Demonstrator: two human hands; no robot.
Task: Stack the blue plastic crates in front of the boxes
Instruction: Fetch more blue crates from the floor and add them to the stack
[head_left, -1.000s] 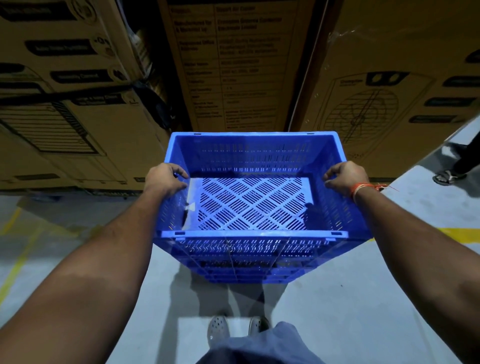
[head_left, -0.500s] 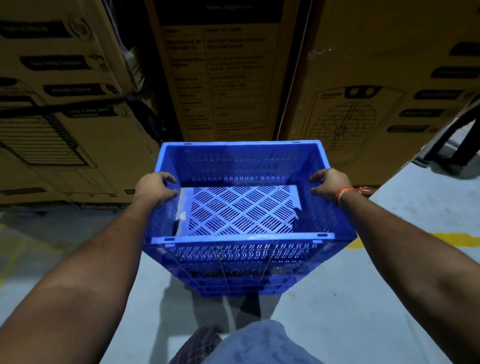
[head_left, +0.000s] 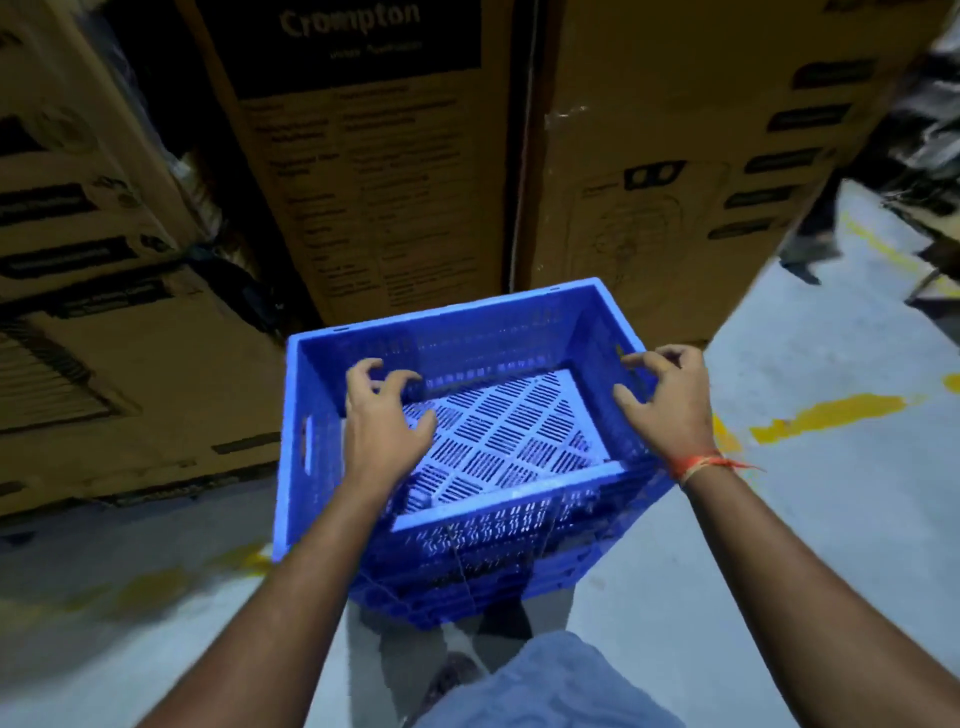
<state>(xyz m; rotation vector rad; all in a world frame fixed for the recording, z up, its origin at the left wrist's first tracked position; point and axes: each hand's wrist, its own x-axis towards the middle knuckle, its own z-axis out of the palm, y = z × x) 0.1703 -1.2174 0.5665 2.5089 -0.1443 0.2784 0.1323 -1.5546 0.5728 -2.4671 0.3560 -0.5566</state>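
Note:
A blue slatted plastic crate (head_left: 467, 332) sits on top of a stack of blue crates (head_left: 493, 566) on the floor, just in front of tall cardboard boxes (head_left: 374, 182). It sits turned a little askew from the boxes. My left hand (head_left: 384, 421) hovers over the crate's inside near the left wall, fingers spread and loosely curled, holding nothing. Beside the right rim is my right hand (head_left: 662, 405), its fingers loosely curled and off the rim. Whether its fingertips still touch the plastic is unclear.
Cardboard boxes wall off the left (head_left: 104, 338) and the back right (head_left: 665, 156). Grey concrete floor (head_left: 779, 545) with yellow paint marks (head_left: 831, 413) lies to the right. Another person's legs (head_left: 810, 234) stand at the far right. My own legs are close below the stack.
Both hands gripped the crate's side rims before; now they have let go and lifted off. The crate has moved closer to the boxes and sits slightly rotated.

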